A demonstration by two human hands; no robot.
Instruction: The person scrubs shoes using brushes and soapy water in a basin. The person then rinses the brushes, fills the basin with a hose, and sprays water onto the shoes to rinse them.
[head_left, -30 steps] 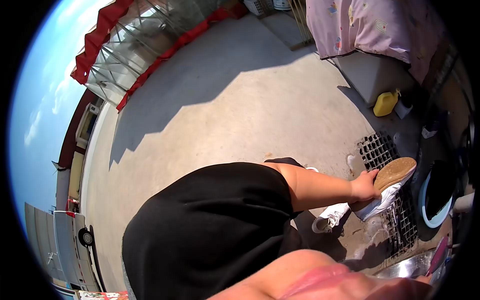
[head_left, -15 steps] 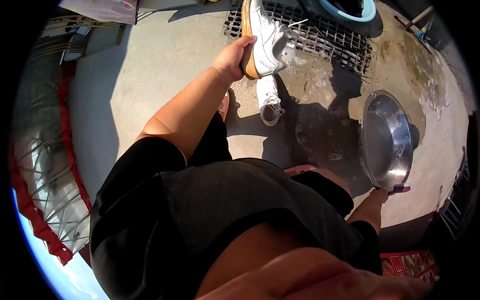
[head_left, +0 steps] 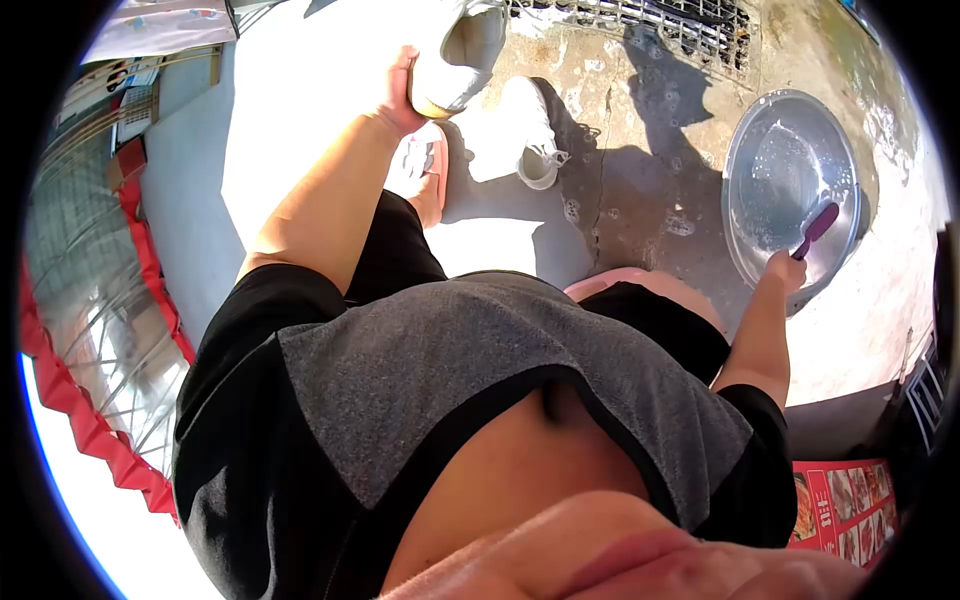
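My left hand (head_left: 398, 98) is closed around a white sneaker (head_left: 444, 72) with a tan sole, held up at the top of the view with its opening toward me. A second white sneaker (head_left: 530, 128) rests on the concrete below and to the right of it, laces loose. Over at the right, my right hand (head_left: 788, 270) grips the handle of a dark purple brush (head_left: 822, 220). The brush head is over the near right part of a metal basin (head_left: 765, 165), whose inside shows water drops or suds.
A drain grate (head_left: 690, 25) crosses the top of the view. Wet, sudsy concrete (head_left: 640, 185) lies between the shoe and basin. My feet wear pink slippers (head_left: 436, 165). A red printed box or sheet (head_left: 845, 505) sits at lower right, and a red-edged clear cover (head_left: 110, 330) at left.
The brush in my right hand has moved from the basin's near edge to over its inside. My left hand has turned the held sneaker so its opening shows. The view has shifted.
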